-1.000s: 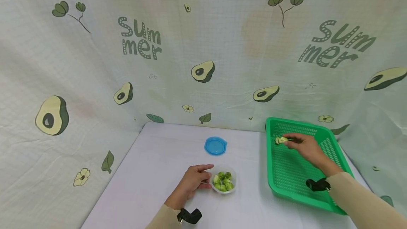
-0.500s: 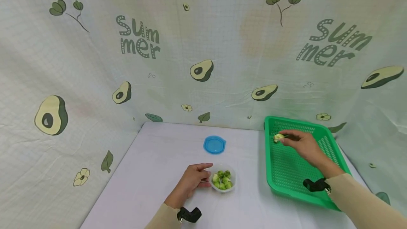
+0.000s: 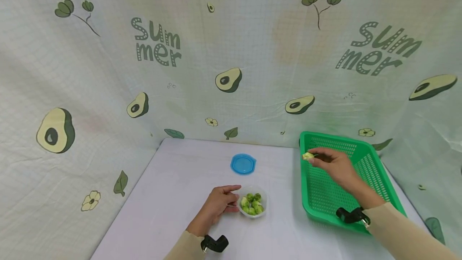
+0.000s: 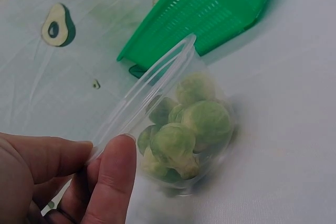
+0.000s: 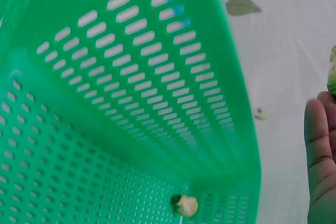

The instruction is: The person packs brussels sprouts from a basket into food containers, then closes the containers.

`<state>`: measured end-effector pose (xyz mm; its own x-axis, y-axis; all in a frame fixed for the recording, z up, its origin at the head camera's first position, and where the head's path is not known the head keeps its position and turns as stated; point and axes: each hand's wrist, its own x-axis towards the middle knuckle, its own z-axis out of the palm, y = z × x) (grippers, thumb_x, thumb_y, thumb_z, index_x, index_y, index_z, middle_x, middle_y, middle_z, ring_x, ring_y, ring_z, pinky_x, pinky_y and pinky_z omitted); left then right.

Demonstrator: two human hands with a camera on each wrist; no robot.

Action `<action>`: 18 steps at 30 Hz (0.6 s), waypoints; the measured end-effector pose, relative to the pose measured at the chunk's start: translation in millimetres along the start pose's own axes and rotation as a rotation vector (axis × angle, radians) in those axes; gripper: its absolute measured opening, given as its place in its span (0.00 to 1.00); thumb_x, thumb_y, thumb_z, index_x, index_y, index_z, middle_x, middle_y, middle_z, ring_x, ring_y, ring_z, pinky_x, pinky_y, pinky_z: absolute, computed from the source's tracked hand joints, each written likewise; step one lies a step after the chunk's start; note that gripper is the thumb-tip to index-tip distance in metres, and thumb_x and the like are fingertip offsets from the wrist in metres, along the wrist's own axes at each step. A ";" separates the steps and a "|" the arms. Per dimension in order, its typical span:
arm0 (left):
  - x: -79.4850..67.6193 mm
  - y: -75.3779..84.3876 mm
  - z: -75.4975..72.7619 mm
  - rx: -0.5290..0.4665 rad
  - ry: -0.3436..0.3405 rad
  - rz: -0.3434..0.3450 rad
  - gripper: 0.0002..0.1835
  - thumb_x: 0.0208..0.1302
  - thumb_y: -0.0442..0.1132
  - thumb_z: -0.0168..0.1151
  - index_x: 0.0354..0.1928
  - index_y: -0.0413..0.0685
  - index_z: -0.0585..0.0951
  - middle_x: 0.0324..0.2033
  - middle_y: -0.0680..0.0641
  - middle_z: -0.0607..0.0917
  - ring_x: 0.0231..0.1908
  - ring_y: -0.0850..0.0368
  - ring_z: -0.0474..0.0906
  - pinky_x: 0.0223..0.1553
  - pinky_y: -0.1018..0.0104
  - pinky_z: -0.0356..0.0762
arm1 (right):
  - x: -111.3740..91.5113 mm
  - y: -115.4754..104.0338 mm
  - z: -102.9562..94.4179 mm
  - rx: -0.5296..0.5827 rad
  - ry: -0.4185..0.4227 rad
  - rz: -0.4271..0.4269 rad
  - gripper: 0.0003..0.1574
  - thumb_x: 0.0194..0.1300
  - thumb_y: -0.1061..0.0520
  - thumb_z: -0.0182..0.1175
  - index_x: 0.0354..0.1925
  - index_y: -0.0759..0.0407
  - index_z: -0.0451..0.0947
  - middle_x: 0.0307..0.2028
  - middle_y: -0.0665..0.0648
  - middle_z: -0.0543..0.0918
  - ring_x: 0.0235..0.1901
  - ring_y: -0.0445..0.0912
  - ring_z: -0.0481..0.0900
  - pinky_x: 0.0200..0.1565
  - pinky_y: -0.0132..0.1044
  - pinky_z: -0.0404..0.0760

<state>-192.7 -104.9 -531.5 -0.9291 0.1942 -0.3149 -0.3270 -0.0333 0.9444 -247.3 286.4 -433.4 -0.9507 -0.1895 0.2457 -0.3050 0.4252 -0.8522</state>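
My left hand (image 3: 219,204) pinches the rim of a small clear plastic tub (image 3: 266,200) between thumb and fingers. Inside the tub lie several green Brussels sprouts (image 4: 173,142), seen through its wall in the left wrist view. Over the left rim of a green plastic basket (image 3: 305,196), my right hand (image 3: 335,166) holds one Brussels sprout (image 3: 308,156) by its fingertips. That sprout is cut off by the frame edge in the right wrist view. Another Brussels sprout (image 5: 187,205) sits in a corner of the basket, seen in the right wrist view.
A blue lid (image 3: 243,164) lies on the white table (image 3: 180,179) behind the tub. Behind the table hangs a cloth (image 3: 260,51) printed with avocados. The basket stands at the table's right side, with its perforated walls rising above the tabletop.
My right hand has carried its Brussels sprout left and slightly up, from inside the basket to over its left rim. The left hand and tub stay in place.
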 end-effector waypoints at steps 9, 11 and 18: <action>0.2 0.3 1.1 0.005 0.008 -0.009 0.24 0.72 0.31 0.65 0.69 0.41 0.80 0.36 0.44 0.84 0.32 0.58 0.81 0.36 0.63 0.91 | -8.1 -17.2 18.3 -0.017 0.012 0.019 0.22 0.73 0.56 0.69 0.60 0.63 0.84 0.47 0.54 0.89 0.41 0.35 0.85 0.42 0.29 0.88; -0.1 -0.2 1.4 0.005 0.012 -0.013 0.24 0.72 0.31 0.65 0.69 0.41 0.81 0.36 0.44 0.84 0.32 0.58 0.81 0.36 0.63 0.91 | -9.5 -20.4 23.8 -0.018 0.017 0.011 0.21 0.72 0.57 0.69 0.60 0.63 0.84 0.47 0.55 0.89 0.41 0.34 0.85 0.41 0.30 0.88; -1.2 -0.6 1.5 0.008 0.020 -0.012 0.24 0.71 0.31 0.65 0.68 0.41 0.81 0.36 0.45 0.84 0.32 0.58 0.81 0.35 0.63 0.91 | -14.9 -30.0 48.5 0.051 0.038 -0.037 0.19 0.69 0.62 0.70 0.56 0.68 0.85 0.43 0.47 0.90 0.40 0.33 0.85 0.40 0.30 0.89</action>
<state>-191.1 -103.7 -531.5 -0.9284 0.1753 -0.3277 -0.3366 -0.0229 0.9414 -221.2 233.5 -434.0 -0.9407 -0.1696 0.2938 -0.3372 0.3726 -0.8646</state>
